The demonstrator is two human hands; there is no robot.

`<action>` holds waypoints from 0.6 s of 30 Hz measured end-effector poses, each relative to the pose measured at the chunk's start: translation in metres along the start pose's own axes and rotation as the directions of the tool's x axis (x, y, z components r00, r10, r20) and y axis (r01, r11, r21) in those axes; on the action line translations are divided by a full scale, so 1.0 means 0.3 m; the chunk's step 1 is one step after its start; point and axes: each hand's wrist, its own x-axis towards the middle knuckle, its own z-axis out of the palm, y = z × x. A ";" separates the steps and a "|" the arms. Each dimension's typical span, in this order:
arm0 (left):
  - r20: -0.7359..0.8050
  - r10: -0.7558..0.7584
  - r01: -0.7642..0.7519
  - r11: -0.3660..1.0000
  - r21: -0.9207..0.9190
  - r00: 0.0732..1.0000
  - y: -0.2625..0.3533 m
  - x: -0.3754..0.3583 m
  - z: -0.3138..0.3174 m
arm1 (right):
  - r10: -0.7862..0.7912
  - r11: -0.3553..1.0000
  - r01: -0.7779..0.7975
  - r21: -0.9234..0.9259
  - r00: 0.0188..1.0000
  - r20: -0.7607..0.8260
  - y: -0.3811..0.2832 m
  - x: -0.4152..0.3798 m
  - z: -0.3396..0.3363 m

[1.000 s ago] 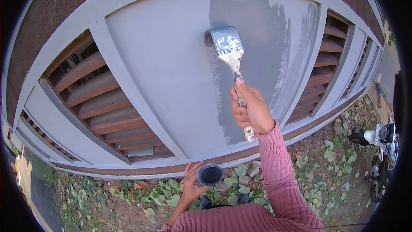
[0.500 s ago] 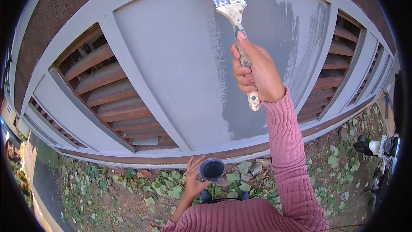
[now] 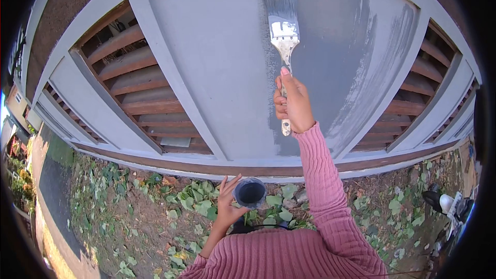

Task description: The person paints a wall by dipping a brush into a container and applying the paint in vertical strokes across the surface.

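Observation:
My right hand [image 3: 292, 104] grips the handle of a wide paintbrush [image 3: 282, 31] whose bristles press flat against a grey wall panel [image 3: 217, 62]. A darker, freshly painted patch [image 3: 330, 57] covers the panel's right half, and the brush sits at its left edge near the top. My left hand [image 3: 228, 206] holds a small round cup of dark paint [image 3: 250, 192] low, close to my body. Both sleeves are pink ribbed knit.
Brown slatted openings [image 3: 139, 93] flank the panel on the left and on the right [image 3: 413, 113]. The ground [image 3: 139, 222] below is dirt strewn with green leaves. A parked motorbike [image 3: 447, 204] stands at the lower right.
The brush went up to the panel's top edge, then came slightly down with the bristles now trailing upward. The view shifted downward and left. The cup hand stayed low.

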 end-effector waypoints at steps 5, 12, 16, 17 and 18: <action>-0.019 -0.028 0.029 0.999 0.031 0.999 0.041 -0.005 0.028 | 0.096 0.992 -0.098 0.075 0.995 0.027 0.200 -0.043 -0.067; -0.115 -0.063 0.066 0.998 0.023 0.991 0.093 -0.024 0.057 | 0.209 0.976 -0.203 0.075 0.975 -0.081 0.520 -0.123 -0.200; -0.072 -0.108 0.108 0.994 -0.011 0.992 0.080 -0.080 0.079 | 0.113 0.992 -0.121 -0.024 0.969 -0.217 0.689 -0.189 -0.244; -0.065 -0.130 0.131 0.991 0.011 0.989 0.086 -0.089 0.081 | 0.091 0.992 -0.109 -0.066 0.967 -0.239 0.729 -0.198 -0.261; -0.065 -0.154 0.157 0.987 0.038 0.986 0.090 -0.091 0.085 | 0.076 0.993 -0.096 -0.063 0.961 -0.264 0.772 -0.202 -0.279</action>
